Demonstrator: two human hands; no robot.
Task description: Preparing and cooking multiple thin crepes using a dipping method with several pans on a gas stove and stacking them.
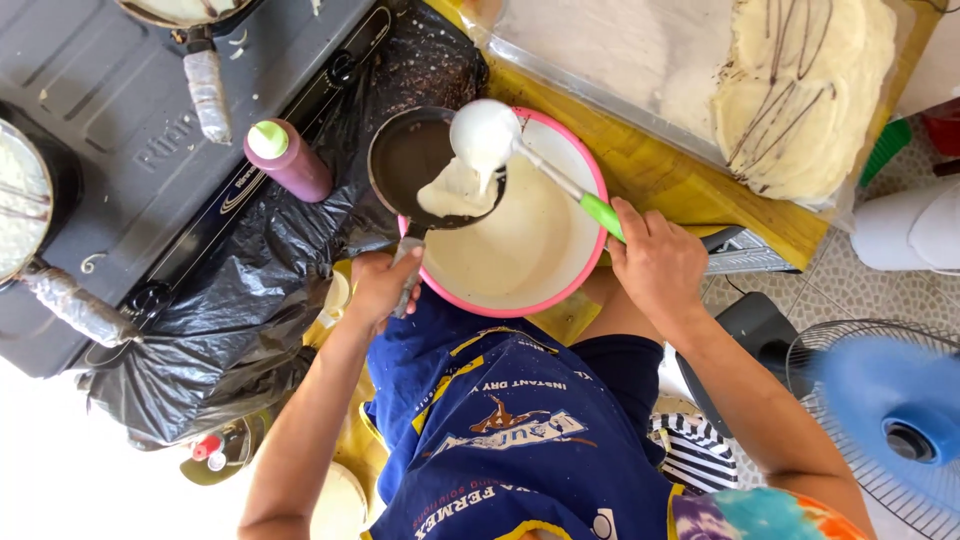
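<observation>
Left hand [383, 288] is closed around the handle of a small dark frying pan [420, 165], held tilted over the far-left rim of a pink-rimmed bowl [588, 170] of pale batter. The pan's long axis runs from the handle at the near side up to the round pan at the far side, leaning slightly left; its mouth faces the camera.

Right hand [655, 262] is closed on the green grip of a ladle [482, 135]. The ladle's long axis runs from near right to far left, cup end over the pan, with batter pouring from the cup into the pan's near-right half.

Edges: the bowl sits against the person's lap at its near side and on a yellow wooden board [650, 170] at its far side. A clear tray [600, 60] with folded crepes streaked in chocolate [800, 90] lies just beyond the board's far edge.

Room to the left is tight. A purple squeeze bottle with a green cap [288, 160] stands just beside the pan, on black plastic sheeting [250, 290] that borders a dark stove [110, 130]. Two more pans rest on the stove, their foil-wrapped handles [208, 95] pointing toward the near side.

To the right, a blue fan [890, 420] stands well apart from the right forearm.
</observation>
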